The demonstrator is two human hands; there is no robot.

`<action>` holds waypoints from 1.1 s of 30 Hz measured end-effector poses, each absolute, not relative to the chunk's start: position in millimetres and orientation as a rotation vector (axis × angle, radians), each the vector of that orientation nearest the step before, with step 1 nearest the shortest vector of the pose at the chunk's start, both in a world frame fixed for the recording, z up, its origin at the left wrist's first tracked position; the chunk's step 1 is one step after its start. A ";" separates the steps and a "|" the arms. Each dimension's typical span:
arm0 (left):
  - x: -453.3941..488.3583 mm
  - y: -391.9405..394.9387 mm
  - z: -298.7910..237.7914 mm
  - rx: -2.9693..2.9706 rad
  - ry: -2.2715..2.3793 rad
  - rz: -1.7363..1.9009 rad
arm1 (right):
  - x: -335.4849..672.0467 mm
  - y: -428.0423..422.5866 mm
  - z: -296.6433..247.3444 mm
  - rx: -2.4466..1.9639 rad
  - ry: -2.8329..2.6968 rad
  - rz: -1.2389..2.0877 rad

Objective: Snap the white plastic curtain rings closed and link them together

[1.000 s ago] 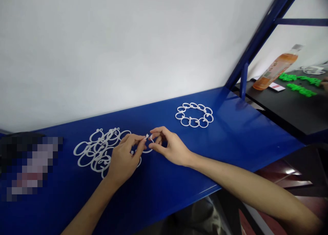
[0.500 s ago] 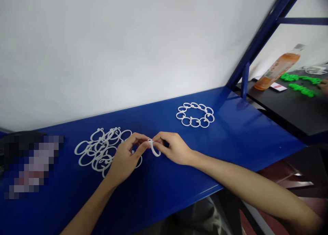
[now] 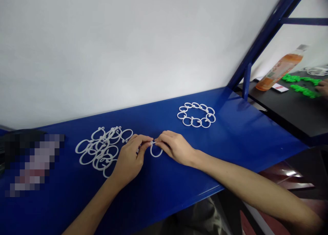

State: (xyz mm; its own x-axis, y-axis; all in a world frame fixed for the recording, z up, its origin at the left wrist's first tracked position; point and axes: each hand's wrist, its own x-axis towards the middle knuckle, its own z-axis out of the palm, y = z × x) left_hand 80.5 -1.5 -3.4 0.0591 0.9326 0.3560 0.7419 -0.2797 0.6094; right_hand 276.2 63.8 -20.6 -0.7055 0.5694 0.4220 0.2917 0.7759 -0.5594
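Head view. Both forearms reach in from the bottom edge across a blue metal worktop (image 3: 159, 183), whose far edge meets a white wall (image 3: 128, 50).

Left hand (image 3: 127, 158): grip closed. Thumb and fingers pinch the top of 1 white plastic snap ring (image 3: 156, 155), near the worktop's middle. The hand sits just beside a loose pile of similar white rings (image 3: 88, 157), tangled and overlapping, on the worktop's left half.

Right hand (image 3: 175, 148): also closed on the same ring, its fingertips (image 3: 160, 139) meeting the left fingertips at the ring's top. The ring's joint is hidden behind the fingers, so whether it is open or shut cannot be told. Its lower loop hangs below the pinch; contact with the worktop cannot be told.

Beyond the right hand, toward the far edge: 1 closed circle of linked white rings (image 3: 196, 116), lying flat, well apart from the pile. Left edge of the worktop: 1 dark object (image 3: 33, 160), pixelated beyond identifying.

Past the right end of the worktop stands a blue metal frame (image 3: 266, 40). Behind it, a black table (image 3: 289, 117) carries an orange drink bottle (image 3: 279, 71), a small card (image 3: 279, 87) and green linked pieces (image 3: 304, 91). A co-worker's hand (image 3: 323, 87) touches the right edge of the view, beside the green pieces.
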 end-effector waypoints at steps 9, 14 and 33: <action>81.7 -2.3 -11.2 2.225 1.656 1.016 | 276.9 66.8 -19.1 -0.735 -2.401 0.632; 79.8 -2.2 -10.2 2.222 1.639 1.044 | 276.7 65.3 -18.9 -0.713 -2.389 0.657; 81.1 -3.9 -4.9 2.106 1.533 1.129 | 284.5 60.3 -15.7 -0.429 -2.508 0.524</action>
